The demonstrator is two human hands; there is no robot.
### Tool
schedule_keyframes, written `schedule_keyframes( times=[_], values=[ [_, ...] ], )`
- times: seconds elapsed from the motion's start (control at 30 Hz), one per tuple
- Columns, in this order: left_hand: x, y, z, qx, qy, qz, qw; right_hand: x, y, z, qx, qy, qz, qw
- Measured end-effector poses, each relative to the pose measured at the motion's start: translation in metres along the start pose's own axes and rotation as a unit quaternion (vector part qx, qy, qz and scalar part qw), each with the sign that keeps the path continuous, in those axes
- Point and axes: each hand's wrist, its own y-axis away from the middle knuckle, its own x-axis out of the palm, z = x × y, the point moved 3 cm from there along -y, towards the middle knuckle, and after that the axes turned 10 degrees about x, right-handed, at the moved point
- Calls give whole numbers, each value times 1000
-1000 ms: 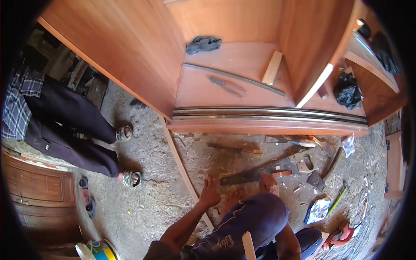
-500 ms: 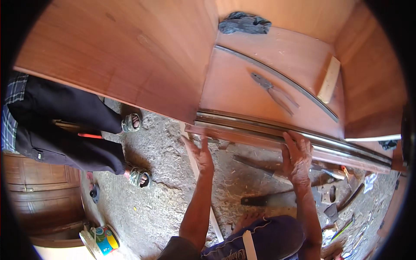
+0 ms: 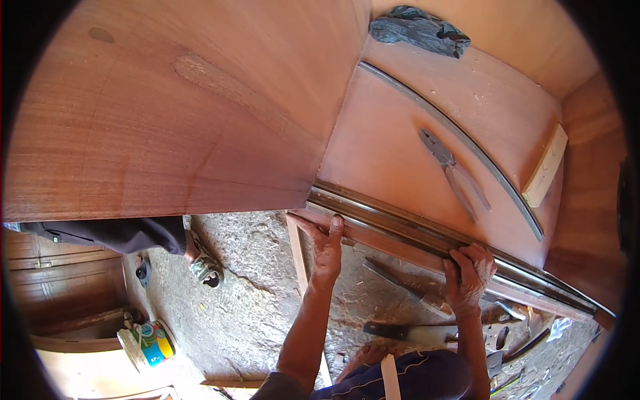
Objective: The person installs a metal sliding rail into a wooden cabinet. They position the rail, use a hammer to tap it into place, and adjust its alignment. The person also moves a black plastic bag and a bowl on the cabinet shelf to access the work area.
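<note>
My left hand (image 3: 325, 250) grips the left end of the cabinet's front sill (image 3: 373, 230), thumb on top and a finger stretched along the wood. My right hand (image 3: 470, 280) has its fingers curled over the same sill farther right, beside the metal sliding tracks (image 3: 387, 208). Inside the cabinet (image 3: 381, 157) lie pliers (image 3: 443, 160) with their jaws toward the back, a long thin metal rail (image 3: 450, 127), a pale wood block (image 3: 545, 165) and a crumpled dark plastic bag (image 3: 420, 30).
A tall side panel (image 3: 180, 120) fills the upper left, partly hiding another person's leg (image 3: 153, 230). A white bucket (image 3: 143, 343), a dark sandal (image 3: 143, 271) and a wooden door (image 3: 67, 280) stand or lie left. A handsaw (image 3: 407, 333) and chisel-like tool (image 3: 393, 277) lie on the rough floor (image 3: 247, 300).
My hands have risen from the floor onto the cabinet's front sill and closed on it. My view has moved closer over the cabinet, hiding more of the other person.
</note>
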Motion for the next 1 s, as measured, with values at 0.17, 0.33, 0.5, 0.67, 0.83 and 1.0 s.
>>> schedule_keyframes(
  times=[0.17,0.33,0.5,0.67,0.83,1.0],
  values=[
    [3,0,-7,-12,7,8,1000,-3,-4,2,-9,13,5,1000],
    [0,3,2,11,-10,13,1000,-11,-18,13,-34,37,52,997],
    [1,0,3,27,52,22,998,-9,-52,66,-109,10,85,990],
    [2,-1,-6,4,59,30,998,27,-57,95,-154,10,146,977],
    [-4,2,4,4,96,40,995,39,-48,89,-137,-9,139,981],
    [-6,4,12,6,116,41,992,40,-46,87,-164,-7,123,979]
  ],
)
